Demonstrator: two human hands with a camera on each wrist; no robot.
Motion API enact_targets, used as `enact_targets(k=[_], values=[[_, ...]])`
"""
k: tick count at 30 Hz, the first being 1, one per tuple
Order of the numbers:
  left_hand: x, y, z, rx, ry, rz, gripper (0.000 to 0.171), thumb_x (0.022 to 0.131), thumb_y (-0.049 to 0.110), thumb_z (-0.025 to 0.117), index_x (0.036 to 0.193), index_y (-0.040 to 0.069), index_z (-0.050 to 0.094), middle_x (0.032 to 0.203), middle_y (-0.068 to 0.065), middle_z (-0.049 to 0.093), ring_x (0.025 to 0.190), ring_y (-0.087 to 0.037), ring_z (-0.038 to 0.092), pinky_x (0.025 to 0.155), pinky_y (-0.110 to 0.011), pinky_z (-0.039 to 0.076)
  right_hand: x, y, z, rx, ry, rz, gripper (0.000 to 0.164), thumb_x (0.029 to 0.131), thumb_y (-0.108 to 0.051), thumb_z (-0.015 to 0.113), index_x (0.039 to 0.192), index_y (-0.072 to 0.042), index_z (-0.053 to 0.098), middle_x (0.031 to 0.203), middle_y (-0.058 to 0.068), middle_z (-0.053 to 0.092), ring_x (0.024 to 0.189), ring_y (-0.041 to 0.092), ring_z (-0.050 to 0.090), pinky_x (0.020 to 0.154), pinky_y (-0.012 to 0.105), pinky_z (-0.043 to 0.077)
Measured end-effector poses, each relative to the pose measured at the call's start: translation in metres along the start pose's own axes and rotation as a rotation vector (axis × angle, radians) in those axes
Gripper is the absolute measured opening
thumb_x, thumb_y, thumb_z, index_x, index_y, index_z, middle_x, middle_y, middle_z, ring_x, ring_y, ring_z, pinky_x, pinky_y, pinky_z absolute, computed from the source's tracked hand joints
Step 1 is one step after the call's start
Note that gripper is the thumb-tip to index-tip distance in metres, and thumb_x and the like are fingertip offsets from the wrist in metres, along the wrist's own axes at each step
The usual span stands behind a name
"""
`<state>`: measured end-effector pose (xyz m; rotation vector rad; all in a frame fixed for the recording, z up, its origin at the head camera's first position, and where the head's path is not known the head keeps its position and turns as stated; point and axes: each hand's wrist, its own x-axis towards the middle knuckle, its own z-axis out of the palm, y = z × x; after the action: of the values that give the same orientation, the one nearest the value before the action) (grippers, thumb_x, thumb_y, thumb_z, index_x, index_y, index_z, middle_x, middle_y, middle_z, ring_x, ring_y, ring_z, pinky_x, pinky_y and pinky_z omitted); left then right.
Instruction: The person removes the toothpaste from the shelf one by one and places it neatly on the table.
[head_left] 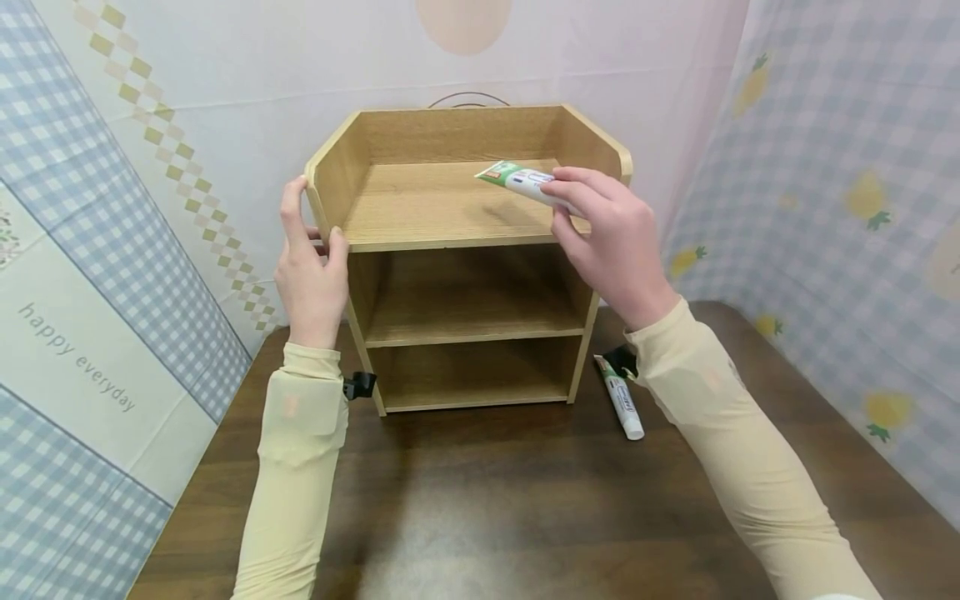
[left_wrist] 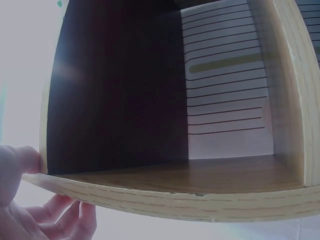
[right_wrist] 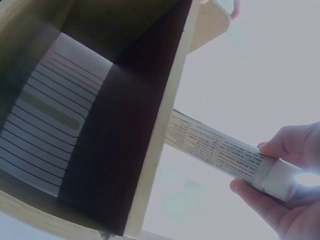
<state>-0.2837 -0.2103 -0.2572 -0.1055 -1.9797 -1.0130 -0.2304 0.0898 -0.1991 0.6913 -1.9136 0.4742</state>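
Note:
A light wooden shelf rack (head_left: pixel 472 336) stands on the table. My left hand (head_left: pixel 311 279) grips its upper left side panel, with the thumb at the front edge by the top board. In the left wrist view that hand (left_wrist: pixel 37 200) shows at the corner of the shelf. Over the top board, my right hand (head_left: pixel 607 237) pinches a green-and-white toothpaste tube (head_left: pixel 517 181) near its cap end, the flat green end pointing left. The right wrist view shows this tube's printed back (right_wrist: pixel 215 150) and white cap. A second toothpaste tube (head_left: pixel 621 400) lies on the table right of the rack.
The dark wooden table (head_left: pixel 480 500) spreads in front of the rack. Patterned cloth hangs on the left (head_left: pixel 82 375), behind and on the right (head_left: pixel 847 250). Two lower compartments of the rack face forward. Raised panels border the top board at the back and sides.

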Motion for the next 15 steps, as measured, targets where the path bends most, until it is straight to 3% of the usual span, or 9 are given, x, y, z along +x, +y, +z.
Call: enact_targets(k=[15], values=[[-0.001,-0.001,0.002,0.006,0.016,0.017,0.056,0.094,0.017,0.05,0.142,0.038,0.03,0.084,-0.013,0.055,0.079,-0.03,0.063,0.067,-0.04,0.043,-0.004,-0.006,-0.015,-0.021,0.019,-0.057,0.022,0.089,0.0,0.058,0.105,0.002,0.072,0.111,0.019,0.071,0.103,0.033,0.067,0.085,0.044,0.054]])
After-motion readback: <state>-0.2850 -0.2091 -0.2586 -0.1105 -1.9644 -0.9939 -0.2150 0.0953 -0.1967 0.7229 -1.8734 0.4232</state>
